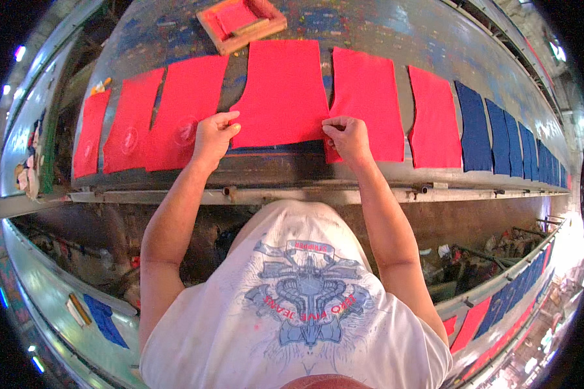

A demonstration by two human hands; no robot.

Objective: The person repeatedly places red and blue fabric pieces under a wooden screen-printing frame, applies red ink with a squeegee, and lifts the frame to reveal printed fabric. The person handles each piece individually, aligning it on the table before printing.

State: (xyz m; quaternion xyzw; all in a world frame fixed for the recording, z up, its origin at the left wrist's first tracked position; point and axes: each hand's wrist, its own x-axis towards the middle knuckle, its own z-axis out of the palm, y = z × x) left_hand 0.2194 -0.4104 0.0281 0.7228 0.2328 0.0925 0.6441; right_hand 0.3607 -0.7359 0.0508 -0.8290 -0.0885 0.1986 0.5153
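A red cut fabric piece (pixel 281 91) spans the space between my hands at the middle of the long table (pixel 396 29). At its near left corner, my left hand (pixel 213 139) pinches the edge between thumb and fingers. Its near right corner is in a pinch of my right hand (pixel 350 139). The near edge appears slightly raised, over a dark strip of table. Right beside it lies another red piece (pixel 368 104), partly behind my right hand. To the left, a red piece with a pale round print (pixel 188 97) lies close to my left hand.
A wooden frame (pixel 232 44) with red inside sits beyond the fabric. More red pieces (pixel 133 110) lie left, and several dark blue pieces (pixel 474 126) run off to the right. A metal rail (pixel 305 196) follows the near edge. Behind me stands another table with fabric (pixel 104 318).
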